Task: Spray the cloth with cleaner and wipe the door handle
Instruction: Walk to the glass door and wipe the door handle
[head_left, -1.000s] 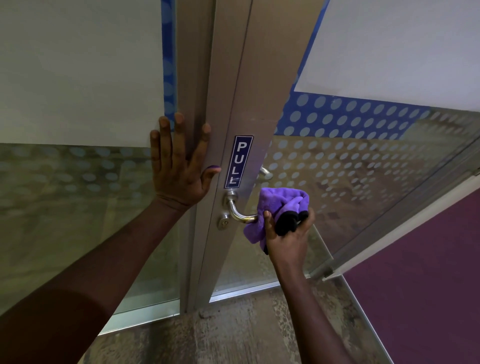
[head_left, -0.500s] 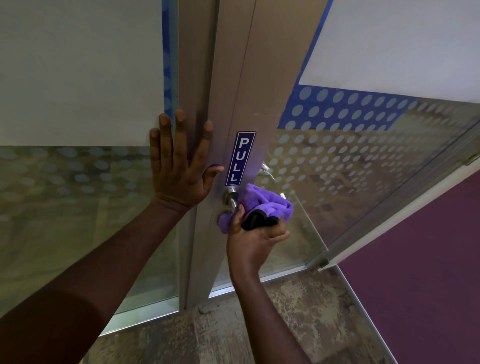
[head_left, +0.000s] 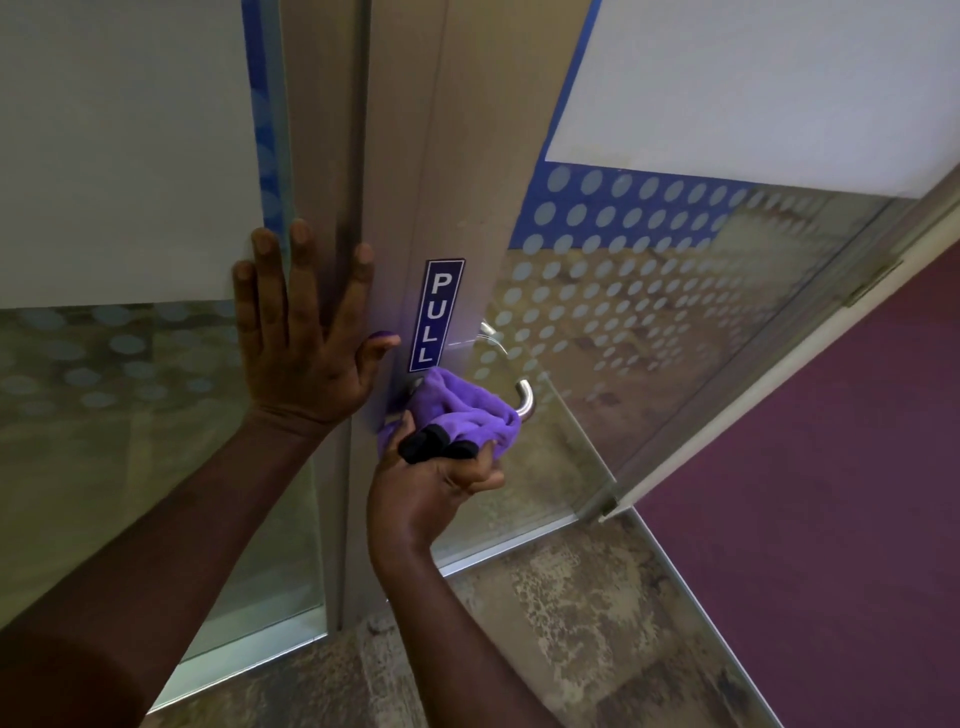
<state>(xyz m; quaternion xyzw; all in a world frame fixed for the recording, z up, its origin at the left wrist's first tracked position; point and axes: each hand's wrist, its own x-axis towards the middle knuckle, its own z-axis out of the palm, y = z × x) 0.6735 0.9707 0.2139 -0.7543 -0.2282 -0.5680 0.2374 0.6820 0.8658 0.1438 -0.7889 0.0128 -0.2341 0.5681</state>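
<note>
- A blue sign (head_left: 435, 315) with white letters reading PULL runs top to bottom on the metal door frame (head_left: 457, 130).
- The glass door panel (head_left: 649, 364) to the right carries rows of pale frosted dots.
- A blue dotted band (head_left: 623, 208) crosses that glass, with a plain white panel (head_left: 753, 93) above it.
- The fixed glass pane (head_left: 104, 415) on the left is white on top, faintly dotted below, with a blue strip (head_left: 262, 130) along its edge.
- The floor (head_left: 571, 613) below is worn and mottled.
- Purple carpet (head_left: 805, 519) lies at right.
- A small metal clamp (head_left: 602, 506) sits at a glass corner near the floor.
</note>
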